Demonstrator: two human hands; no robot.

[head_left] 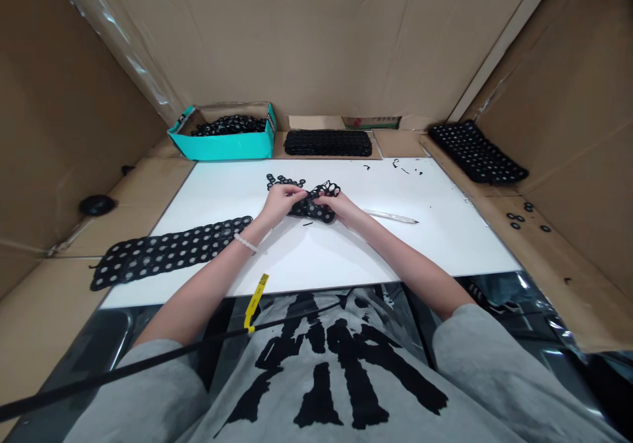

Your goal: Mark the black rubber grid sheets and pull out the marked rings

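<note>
So from my head cam I've got both bare hands working close together over a white rectangular board. The left hand (284,200) has thumb and fingertips pinched together at the left edge of a small black perforated piece (316,211) — looks like a bunch of linked rings with pale dots. The right hand (333,202) is gripping the right side of that same piece, thumb on top, with a few open black loops (332,188) poking up past the fingers. The piece sits around the middle of the white board (356,258).

Just behind the left hand there's a little cluster of loose black rings (284,180). A long black strip with pale round dots (173,252) lies off to the left, partly over the board's edge, near the wrist with the pale beaded bracelet (246,242). Right of the right hand there's a slim whitish pen-like tool (393,217) with a dark tip.

Along the back: a turquoise open cardboard box (225,145) holding a heap of black pieces (231,125), then a neat black stack (328,143) — and a black dotted mat (477,151) over on the right-hand cardboard.
</note>
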